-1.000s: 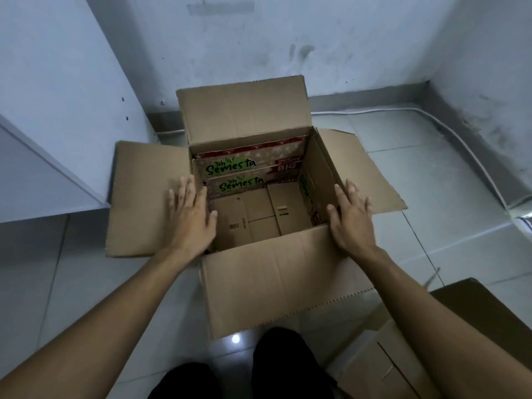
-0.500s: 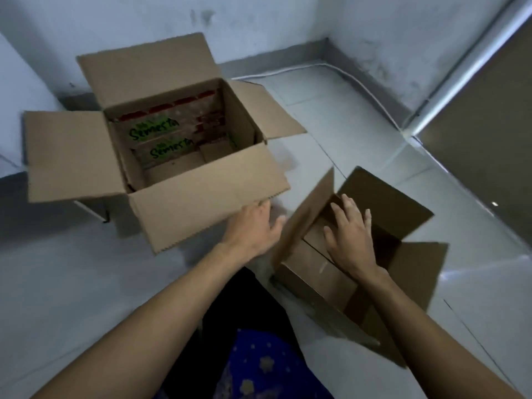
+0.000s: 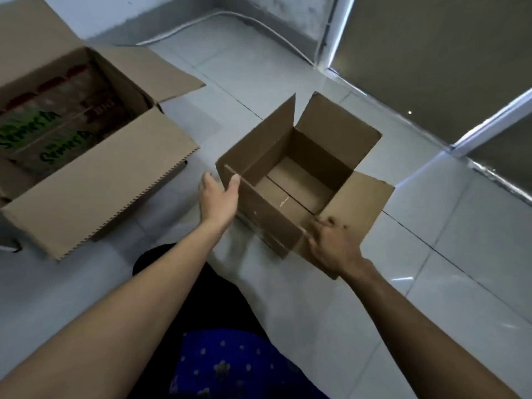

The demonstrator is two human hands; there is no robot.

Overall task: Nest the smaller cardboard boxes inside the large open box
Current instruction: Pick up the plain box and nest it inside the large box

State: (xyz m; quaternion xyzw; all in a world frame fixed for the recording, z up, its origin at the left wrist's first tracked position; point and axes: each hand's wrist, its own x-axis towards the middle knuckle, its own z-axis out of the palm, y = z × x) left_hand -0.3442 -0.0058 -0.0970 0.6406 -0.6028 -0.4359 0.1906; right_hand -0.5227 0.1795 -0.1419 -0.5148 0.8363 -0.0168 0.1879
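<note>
The large open box [image 3: 98,185] stands on the floor at the left, its flaps spread and green "Semesta" print on the inner wall. To its right a smaller plain cardboard box [image 3: 288,180] sits open with its flaps up. My left hand [image 3: 220,198] grips the smaller box's near-left corner, thumb over the rim. My right hand [image 3: 334,246] holds the near-right corner where a flap folds outward. The inside of the smaller box holds nothing.
Pale floor tiles [image 3: 431,254] stretch all around. A white cable [image 3: 259,24] runs along the base of the far wall. A sliding door frame [image 3: 475,133] with dark panes borders the right side. My dark-clothed legs [image 3: 218,341] are below the boxes.
My view swung right from the large box to the smaller one. Both hands left the large box's rim and took hold of the smaller box at its near corners; its flaps now stand open.
</note>
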